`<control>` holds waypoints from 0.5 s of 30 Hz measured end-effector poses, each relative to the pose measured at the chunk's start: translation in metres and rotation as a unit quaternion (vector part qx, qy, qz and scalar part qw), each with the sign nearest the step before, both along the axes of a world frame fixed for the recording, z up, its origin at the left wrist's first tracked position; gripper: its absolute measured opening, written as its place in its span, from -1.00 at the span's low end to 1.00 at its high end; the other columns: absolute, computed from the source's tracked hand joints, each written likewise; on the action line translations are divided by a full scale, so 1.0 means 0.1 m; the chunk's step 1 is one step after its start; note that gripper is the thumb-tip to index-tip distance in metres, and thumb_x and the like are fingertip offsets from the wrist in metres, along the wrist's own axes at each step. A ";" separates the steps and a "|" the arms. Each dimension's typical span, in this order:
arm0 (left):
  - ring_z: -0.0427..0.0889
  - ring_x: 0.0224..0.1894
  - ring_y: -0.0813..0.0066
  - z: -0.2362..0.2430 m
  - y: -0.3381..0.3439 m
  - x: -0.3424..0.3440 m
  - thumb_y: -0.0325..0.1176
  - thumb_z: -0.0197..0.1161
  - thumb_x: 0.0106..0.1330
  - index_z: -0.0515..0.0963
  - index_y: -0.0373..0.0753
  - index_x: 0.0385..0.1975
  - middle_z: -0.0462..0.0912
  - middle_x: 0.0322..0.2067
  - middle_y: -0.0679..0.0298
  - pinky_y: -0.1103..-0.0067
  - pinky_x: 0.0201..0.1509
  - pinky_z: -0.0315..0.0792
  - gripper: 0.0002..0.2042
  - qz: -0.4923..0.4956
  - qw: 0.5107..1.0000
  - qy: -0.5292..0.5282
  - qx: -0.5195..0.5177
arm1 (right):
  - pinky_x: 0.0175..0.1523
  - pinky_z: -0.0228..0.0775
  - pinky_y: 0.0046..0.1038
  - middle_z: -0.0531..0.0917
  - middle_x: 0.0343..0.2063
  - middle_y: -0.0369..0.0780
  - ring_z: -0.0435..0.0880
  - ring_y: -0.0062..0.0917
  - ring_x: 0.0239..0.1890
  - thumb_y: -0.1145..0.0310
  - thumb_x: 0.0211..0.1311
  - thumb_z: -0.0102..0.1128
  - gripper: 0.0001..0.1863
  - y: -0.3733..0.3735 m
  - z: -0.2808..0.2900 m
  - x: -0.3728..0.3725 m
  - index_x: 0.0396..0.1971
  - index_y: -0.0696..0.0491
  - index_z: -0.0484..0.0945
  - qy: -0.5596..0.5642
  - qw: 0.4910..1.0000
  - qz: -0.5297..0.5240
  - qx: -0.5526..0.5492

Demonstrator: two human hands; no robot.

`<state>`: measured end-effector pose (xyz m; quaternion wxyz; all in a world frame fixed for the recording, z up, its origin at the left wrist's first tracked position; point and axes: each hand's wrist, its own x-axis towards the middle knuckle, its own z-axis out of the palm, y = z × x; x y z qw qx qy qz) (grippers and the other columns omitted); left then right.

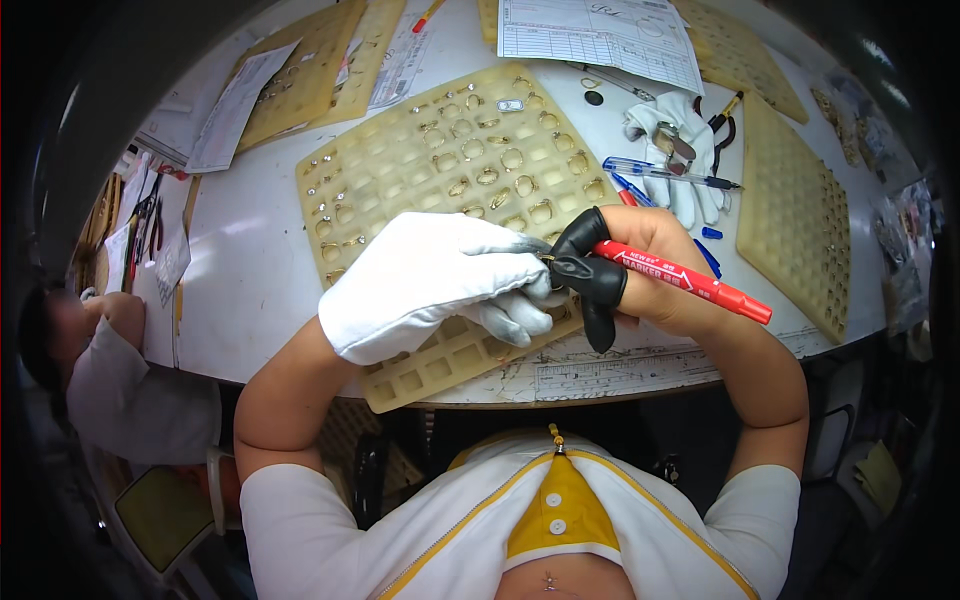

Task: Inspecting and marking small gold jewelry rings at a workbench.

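My left hand (420, 285), in a white cotton glove with greyed fingertips, is closed in a pinch over the near part of a ring tray. Black finger covers sit on the fingers of my right hand (630, 265), which holds a red marker pen (690, 280) slanting down to the right. The fingertips of both hands meet around something small with a golden glint, mostly hidden by them; I cannot make out its kind. Below lies the yellowish ring tray (400, 180), its pockets partly filled with gold-coloured rings (487, 176) and small stone-set pieces.
At the right are a white glove (688, 190), a blue pen (670, 172), black-handled pliers (728, 125) and another tray (790, 210). Printed papers (600, 40) and more trays lie at the back. A steel ruler (620, 377) runs along the front edge. Another person (140, 390) sits at the left.
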<state>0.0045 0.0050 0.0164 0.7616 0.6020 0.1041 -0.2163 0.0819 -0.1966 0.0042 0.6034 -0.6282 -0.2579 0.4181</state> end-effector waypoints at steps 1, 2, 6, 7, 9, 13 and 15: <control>0.66 -0.42 0.29 0.00 0.00 0.00 -0.47 0.14 0.27 0.47 -0.57 -0.13 0.63 -0.36 0.02 0.50 -0.37 0.59 -0.73 0.002 1.000 -0.001 0.002 | -0.61 0.23 -0.69 0.52 -0.63 -0.35 0.43 -0.76 -0.68 0.49 0.09 0.12 -0.91 0.01 0.04 -0.01 -0.40 0.16 0.51 0.001 1.000 -0.001 0.001; 0.66 -0.43 0.30 -0.03 0.01 0.00 -0.46 0.15 0.26 0.49 -0.56 -0.16 0.63 -0.36 0.02 0.51 -0.38 0.58 -0.74 -0.001 1.000 -0.019 0.022 | -0.60 0.29 -0.67 0.52 -0.62 -0.34 0.45 -0.75 -0.67 0.54 0.08 0.11 -0.93 0.03 0.07 -0.03 -0.40 0.18 0.51 0.003 1.000 -0.001 0.002; 0.65 -0.45 0.33 -0.02 0.03 -0.01 -0.46 0.17 0.24 0.53 -0.53 -0.22 0.63 -0.41 0.05 0.53 -0.38 0.57 -0.77 -0.001 0.999 -0.023 0.044 | -0.67 0.10 -0.76 0.55 -0.68 -0.33 0.52 -0.73 -0.74 0.45 0.12 0.16 -0.88 0.05 -0.06 -0.05 -0.36 0.17 0.50 0.007 0.998 -0.011 0.060; 0.65 -0.45 0.34 -0.02 0.03 -0.01 -0.45 0.17 0.24 0.53 -0.53 -0.22 0.63 -0.42 0.06 0.53 -0.38 0.57 -0.76 -0.002 0.999 -0.019 0.044 | -0.64 0.17 -0.75 0.57 -0.62 -0.33 0.52 -0.75 -0.68 0.51 0.11 0.15 -0.91 0.03 -0.01 -0.06 -0.37 0.18 0.50 0.015 0.999 -0.004 0.043; 0.65 -0.46 0.35 -0.01 0.02 0.00 -0.43 0.18 0.23 0.54 -0.53 -0.24 0.63 -0.42 0.07 0.55 -0.39 0.56 -0.76 -0.003 0.998 -0.027 0.050 | -0.49 0.34 -0.72 0.57 -0.51 -0.34 0.50 -0.79 -0.54 0.58 0.09 0.16 -0.90 0.01 -0.10 -0.02 -0.36 0.19 0.52 0.006 0.998 0.009 0.056; 0.65 -0.42 0.32 -0.03 -0.01 0.01 -0.39 0.14 0.28 0.49 -0.51 -0.18 0.62 -0.39 0.05 0.49 -0.34 0.58 -0.73 0.006 1.000 -0.011 -0.017 | -0.44 0.41 -0.63 0.53 -0.54 -0.31 0.53 -0.69 -0.55 0.66 -0.02 0.00 -0.77 0.01 -0.06 -0.05 -0.29 0.24 0.48 0.004 0.999 -0.012 0.053; 0.65 -0.36 0.30 -0.03 0.00 -0.01 -0.39 0.13 0.29 0.44 -0.51 -0.12 0.60 -0.33 0.02 0.48 -0.33 0.59 -0.71 0.025 0.999 -0.022 -0.040 | -0.49 0.39 -0.62 0.57 -0.54 -0.27 0.55 -0.68 -0.58 0.63 0.04 0.04 -0.82 0.02 -0.02 -0.05 -0.30 0.23 0.49 -0.003 0.999 -0.028 0.035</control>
